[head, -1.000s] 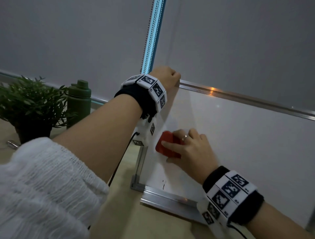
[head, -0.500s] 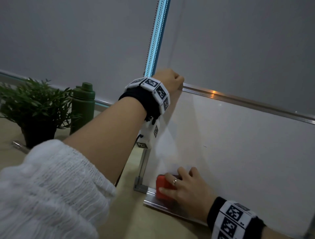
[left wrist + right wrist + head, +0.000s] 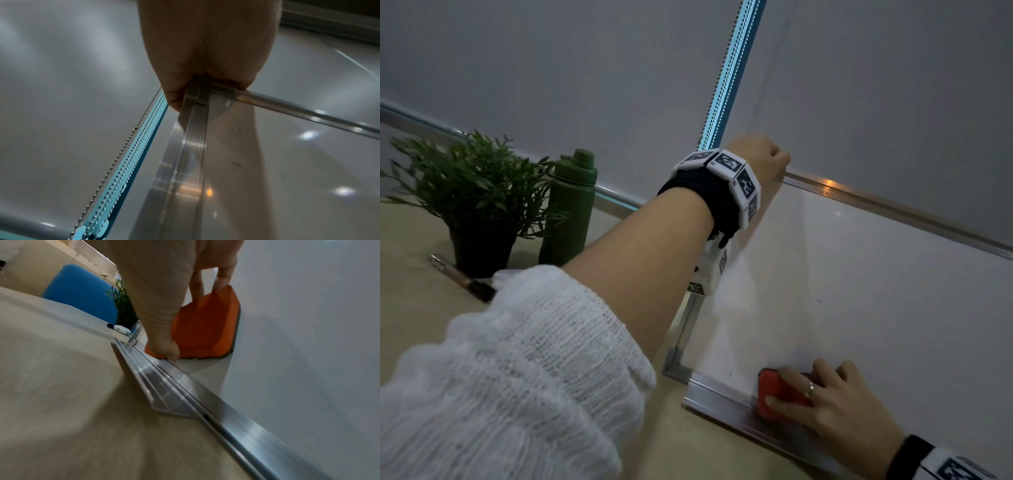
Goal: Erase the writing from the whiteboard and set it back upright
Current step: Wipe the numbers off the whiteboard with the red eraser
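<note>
The whiteboard (image 3: 859, 308) stands on its long edge on the bench (image 3: 421, 240), w/ its top leaning back. The left hand (image 3: 760, 154) has a tight grip on the board's top left corner. The right hand (image 3: 835, 401) holds a red eraser (image 3: 774, 394) flat on the board, low down by the bottom left corner, touching the metal rail. A plant (image 3: 479, 192), a green bottle (image 3: 570, 209) & a pen (image 3: 462, 277) sit off to the left.

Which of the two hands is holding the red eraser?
The right hand, low by the whiteboard's bottom rail, holds the eraser; the left hand grips the top corner.
</note>
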